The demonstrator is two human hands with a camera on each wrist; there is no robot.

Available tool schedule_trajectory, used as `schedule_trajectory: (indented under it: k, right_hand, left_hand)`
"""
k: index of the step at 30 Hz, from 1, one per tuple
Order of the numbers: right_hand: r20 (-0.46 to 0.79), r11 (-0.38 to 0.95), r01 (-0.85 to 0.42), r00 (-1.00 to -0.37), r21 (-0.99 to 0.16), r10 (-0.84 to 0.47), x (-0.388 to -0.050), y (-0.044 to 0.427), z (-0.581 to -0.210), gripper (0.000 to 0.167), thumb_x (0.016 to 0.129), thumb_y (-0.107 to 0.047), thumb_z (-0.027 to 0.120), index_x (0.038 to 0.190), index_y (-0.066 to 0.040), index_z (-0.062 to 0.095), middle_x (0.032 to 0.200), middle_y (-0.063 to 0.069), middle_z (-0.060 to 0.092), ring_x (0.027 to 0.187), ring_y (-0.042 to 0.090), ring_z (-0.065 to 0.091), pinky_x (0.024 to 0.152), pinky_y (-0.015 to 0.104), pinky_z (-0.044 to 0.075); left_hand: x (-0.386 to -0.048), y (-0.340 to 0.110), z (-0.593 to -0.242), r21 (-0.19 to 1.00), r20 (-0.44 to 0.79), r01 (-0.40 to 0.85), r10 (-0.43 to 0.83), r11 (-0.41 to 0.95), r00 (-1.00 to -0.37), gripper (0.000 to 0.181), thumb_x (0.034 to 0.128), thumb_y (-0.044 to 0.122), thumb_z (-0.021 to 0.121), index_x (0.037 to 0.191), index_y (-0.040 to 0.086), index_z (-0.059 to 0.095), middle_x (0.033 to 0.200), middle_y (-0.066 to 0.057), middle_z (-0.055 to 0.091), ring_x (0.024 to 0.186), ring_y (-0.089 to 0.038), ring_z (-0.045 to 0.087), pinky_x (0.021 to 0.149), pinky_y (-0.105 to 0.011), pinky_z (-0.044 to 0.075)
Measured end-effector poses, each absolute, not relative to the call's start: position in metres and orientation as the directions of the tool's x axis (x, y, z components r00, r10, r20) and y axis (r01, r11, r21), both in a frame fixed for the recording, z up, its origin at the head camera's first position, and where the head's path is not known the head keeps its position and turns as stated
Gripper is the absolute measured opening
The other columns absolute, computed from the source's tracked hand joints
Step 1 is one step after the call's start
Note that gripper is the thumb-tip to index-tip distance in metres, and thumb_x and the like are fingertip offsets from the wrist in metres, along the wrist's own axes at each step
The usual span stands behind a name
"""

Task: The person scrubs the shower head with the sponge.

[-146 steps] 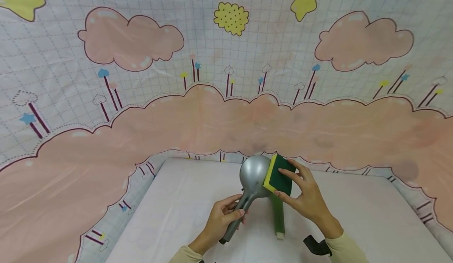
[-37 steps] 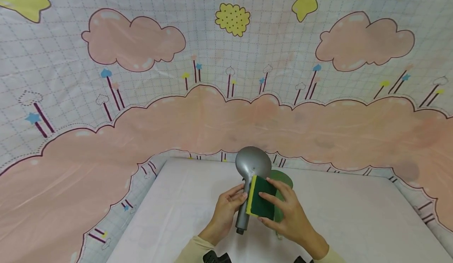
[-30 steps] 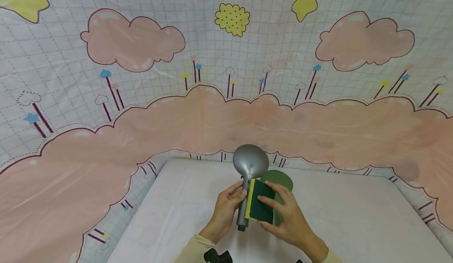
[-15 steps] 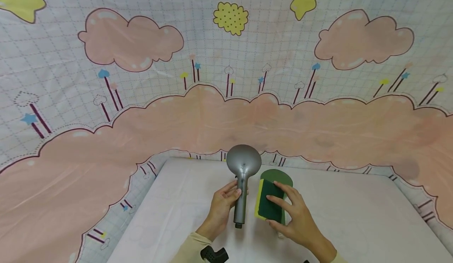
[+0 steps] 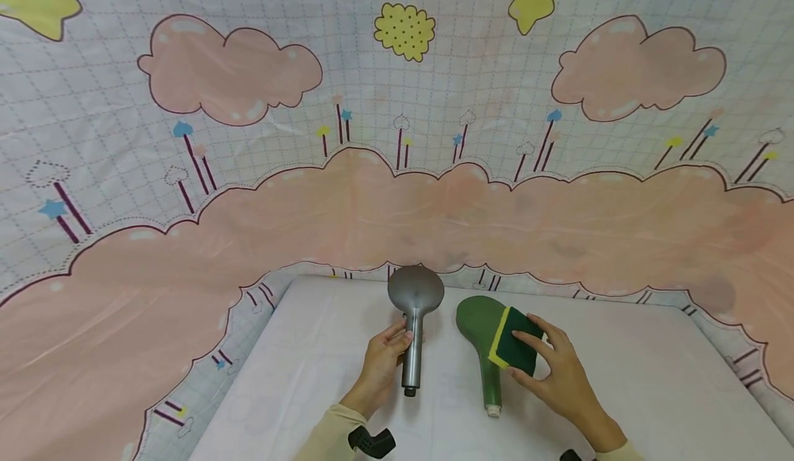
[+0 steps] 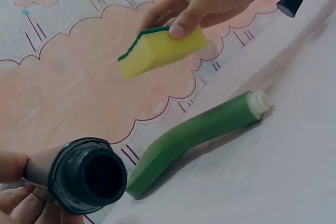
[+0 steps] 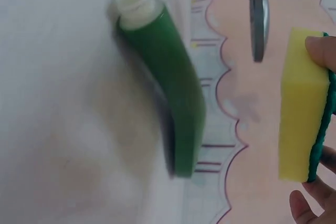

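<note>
In the head view my left hand (image 5: pixel 377 371) grips a silver-grey shower head (image 5: pixel 415 290) by its handle, the round head up and the back of it towards me. The left wrist view looks into the dark threaded end of that handle (image 6: pixel 100 179). My right hand (image 5: pixel 563 382) pinches a sponge (image 5: pixel 520 342), yellow on one side and dark green on the other, between thumb and fingers. Below the sponge a green shower head (image 5: pixel 480 320) with a pale end lies on the table. In the right wrist view a gap shows between sponge (image 7: pixel 304 108) and green shower head (image 7: pixel 184 98).
A white-covered table (image 5: pixel 298 371) lies under both hands. Behind it hangs a patterned cloth (image 5: pixel 397 220) with pink clouds and stars. Each wrist carries a black device, the left one (image 5: pixel 372 442) showing at the bottom.
Earlier the sponge was against the grey shower head, first at its head, then along its handle. Now the two are apart: grey shower head moved left, sponge right, uncovering more of the green shower head.
</note>
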State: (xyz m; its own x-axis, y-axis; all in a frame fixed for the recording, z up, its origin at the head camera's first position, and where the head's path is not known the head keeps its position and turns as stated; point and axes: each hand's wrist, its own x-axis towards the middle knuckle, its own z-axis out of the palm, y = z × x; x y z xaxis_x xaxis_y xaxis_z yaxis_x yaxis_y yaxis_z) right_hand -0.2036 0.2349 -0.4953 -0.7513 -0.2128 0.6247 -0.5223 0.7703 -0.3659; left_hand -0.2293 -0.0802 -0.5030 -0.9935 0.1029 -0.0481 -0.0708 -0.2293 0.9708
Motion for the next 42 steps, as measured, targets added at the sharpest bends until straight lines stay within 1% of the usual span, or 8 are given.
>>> schedule_trajectory:
  k: [2, 5, 14, 21, 25, 35, 39, 42]
  right_hand:
    - [0.607, 0.773, -0.504, -0.769, -0.384, -0.200, -0.205, 0.242, -0.499, 0.059, 0.066, -0.027, 0.090, 0.120, -0.019, 0.068, 0.143, 0.016, 0.049, 0.125, 0.038, 0.045, 0.087, 0.063, 0.050]
    - [0.589, 0.784, -0.476, -0.788, -0.399, -0.179, -0.208, 0.253, -0.507, 0.058, 0.067, -0.027, 0.090, 0.119, -0.016, 0.068, 0.142, 0.019, 0.049, 0.123, 0.042, 0.045, 0.085, 0.067, 0.049]
    - [0.543, 0.826, -0.398, -0.829, -0.400, -0.137, -0.215, 0.276, -0.526, 0.057, 0.070, -0.028, 0.088, 0.120, -0.012, 0.067, 0.139, 0.023, 0.049, 0.121, 0.049, 0.046, 0.084, 0.071, 0.045]
    - [0.413, 0.856, -0.288, -0.906, -0.429, -0.098, -0.218, 0.287, -0.532, 0.059, 0.075, -0.038, 0.084, 0.124, -0.011, 0.065, 0.140, 0.025, 0.049, 0.122, 0.052, 0.046, 0.088, 0.072, 0.043]
    - [0.339, 0.873, -0.236, -0.937, -0.428, -0.087, -0.220, 0.291, -0.536, 0.061, 0.076, -0.043, 0.082, 0.126, -0.011, 0.064, 0.140, 0.026, 0.049, 0.123, 0.053, 0.046, 0.090, 0.073, 0.041]
    - [0.281, 0.885, -0.207, -0.955, -0.417, -0.091, -0.218, 0.292, -0.539, 0.062, 0.077, -0.043, 0.081, 0.126, -0.009, 0.063, 0.138, 0.028, 0.050, 0.120, 0.055, 0.048, 0.090, 0.074, 0.039]
    - [0.267, 0.886, -0.204, -0.959, -0.415, -0.095, -0.219, 0.292, -0.538, 0.063, 0.077, -0.044, 0.080, 0.127, -0.010, 0.063, 0.138, 0.029, 0.050, 0.119, 0.055, 0.049, 0.089, 0.074, 0.039]
    - [0.254, 0.889, -0.200, -0.962, -0.413, -0.099, -0.220, 0.292, -0.537, 0.064, 0.077, -0.045, 0.080, 0.127, -0.010, 0.063, 0.138, 0.029, 0.050, 0.118, 0.055, 0.049, 0.088, 0.074, 0.040]
  left_hand:
    - [-0.231, -0.081, -0.505, 0.971, -0.048, -0.072, 0.108, -0.227, -0.993, 0.056, 0.0993, 0.019, 0.057, 0.144, -0.007, 0.039, 0.130, -0.022, 0.062, 0.118, -0.030, 0.064, 0.094, -0.032, 0.048]
    - [-0.233, -0.080, -0.509, 0.972, -0.044, -0.068, 0.107, -0.225, -0.993, 0.055, 0.1001, 0.018, 0.055, 0.144, -0.009, 0.038, 0.131, -0.024, 0.061, 0.117, -0.030, 0.064, 0.094, -0.031, 0.049]
    - [-0.238, -0.074, -0.519, 0.973, -0.079, -0.092, 0.068, -0.214, -0.995, 0.050, 0.1004, 0.014, 0.053, 0.142, -0.012, 0.040, 0.125, -0.024, 0.065, 0.106, -0.021, 0.069, 0.083, -0.025, 0.048]
    - [-0.244, -0.070, -0.529, 0.971, -0.132, -0.140, 0.054, -0.194, -0.990, 0.051, 0.0989, 0.015, 0.055, 0.140, -0.013, 0.042, 0.116, -0.020, 0.070, 0.099, -0.018, 0.069, 0.080, -0.025, 0.049]
    - [-0.246, -0.069, -0.533, 0.970, -0.151, -0.159, 0.054, -0.183, -0.987, 0.051, 0.0983, 0.015, 0.056, 0.140, -0.012, 0.043, 0.115, -0.020, 0.070, 0.098, -0.017, 0.069, 0.080, -0.025, 0.049]
    - [-0.248, -0.069, -0.543, 0.967, -0.163, -0.173, 0.068, -0.186, -0.984, 0.047, 0.0975, 0.012, 0.056, 0.135, -0.015, 0.047, 0.111, -0.023, 0.071, 0.090, -0.013, 0.069, 0.080, -0.023, 0.051]
    - [-0.249, -0.070, -0.543, 0.971, -0.166, -0.176, 0.075, -0.163, -0.983, 0.046, 0.0962, 0.009, 0.058, 0.132, -0.016, 0.048, 0.109, -0.022, 0.071, 0.088, -0.013, 0.070, 0.076, -0.024, 0.053]
    - [-0.249, -0.072, -0.543, 0.979, -0.177, -0.182, 0.055, -0.090, -0.983, 0.044, 0.0941, 0.010, 0.061, 0.129, -0.015, 0.052, 0.104, -0.016, 0.072, 0.083, -0.011, 0.066, 0.069, -0.024, 0.052]
